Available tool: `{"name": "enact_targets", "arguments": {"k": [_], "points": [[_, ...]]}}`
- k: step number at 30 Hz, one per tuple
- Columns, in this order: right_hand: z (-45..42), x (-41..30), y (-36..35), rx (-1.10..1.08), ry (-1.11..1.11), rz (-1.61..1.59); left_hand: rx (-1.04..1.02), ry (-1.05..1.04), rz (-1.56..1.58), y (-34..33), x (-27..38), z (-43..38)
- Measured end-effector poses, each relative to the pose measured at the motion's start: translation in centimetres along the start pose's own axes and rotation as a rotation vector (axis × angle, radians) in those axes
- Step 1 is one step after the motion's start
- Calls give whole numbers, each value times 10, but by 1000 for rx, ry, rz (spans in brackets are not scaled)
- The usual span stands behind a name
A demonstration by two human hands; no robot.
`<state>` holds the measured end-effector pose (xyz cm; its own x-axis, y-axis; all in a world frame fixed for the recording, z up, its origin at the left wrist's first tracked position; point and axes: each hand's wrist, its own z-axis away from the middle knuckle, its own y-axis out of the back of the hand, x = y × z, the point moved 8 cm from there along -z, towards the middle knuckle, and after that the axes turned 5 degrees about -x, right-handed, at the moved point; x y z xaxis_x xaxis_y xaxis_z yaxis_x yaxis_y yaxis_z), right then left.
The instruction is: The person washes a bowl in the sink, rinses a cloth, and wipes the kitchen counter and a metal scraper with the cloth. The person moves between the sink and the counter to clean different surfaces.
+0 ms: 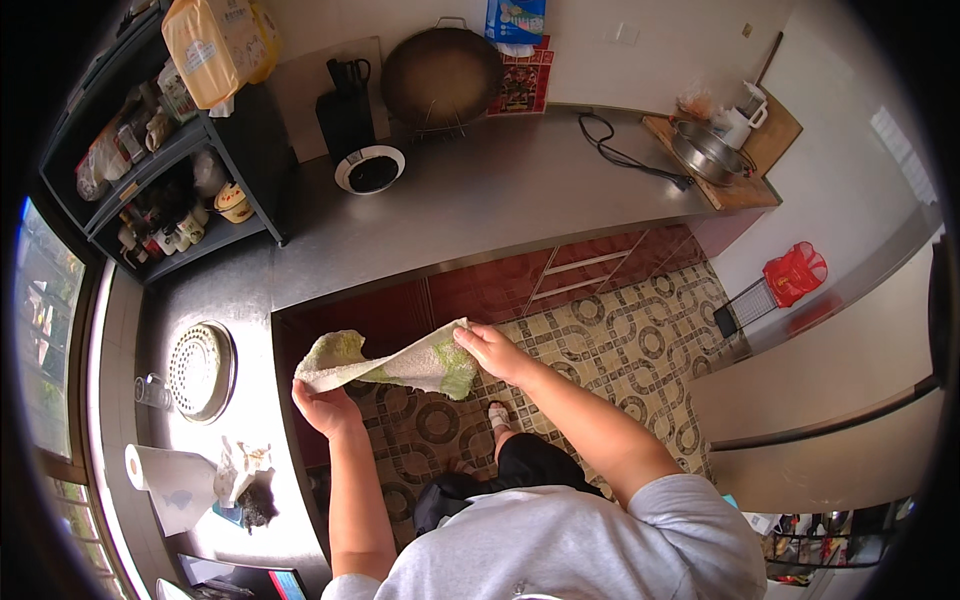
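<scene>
A green and white terry cloth [431, 365] is stretched in the air between my two hands, over the patterned floor. My left hand [328, 409] pinches its lower left edge, where the cloth folds over. At the other end, my right hand [491, 351] grips the upper corner between thumb and fingers. The cloth sags and twists a little in the middle. Beyond it runs the front edge of the stainless steel counter [465, 199], apart from both hands.
On the counter are a bowl with dark contents [373, 171], a knife block [345, 120], a wok [442, 75], a black cable [622, 154] and a steel pot [705, 154]. Left stand a perforated steamer tray [199, 371], a glass [152, 391], a paper roll [171, 484] and a shelf rack [247, 150].
</scene>
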<state>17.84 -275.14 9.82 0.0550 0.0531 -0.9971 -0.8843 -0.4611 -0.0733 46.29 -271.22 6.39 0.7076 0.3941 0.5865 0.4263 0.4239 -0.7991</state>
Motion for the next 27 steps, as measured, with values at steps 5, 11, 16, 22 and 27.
{"name": "enact_targets", "arguments": {"k": [5, 11, 16, 22, 27], "points": [[-72, -13, 18, -47, 7, -35, 170, -58, -316, 7, 13, -40], [-140, -41, 98, 116, -37, -280, -116, -34, -781, -75, -5, -95], [-177, -125, 164, 128, 292, -391, -330, -250, -843, -195, -8, -121], [-179, -124, 220, -59, 463, -9, -397, -252, -861, -222, -72, -141], [-183, 1, 269, 136, -146, 6, -261, 125, -946, -149, -162, -160]]}}
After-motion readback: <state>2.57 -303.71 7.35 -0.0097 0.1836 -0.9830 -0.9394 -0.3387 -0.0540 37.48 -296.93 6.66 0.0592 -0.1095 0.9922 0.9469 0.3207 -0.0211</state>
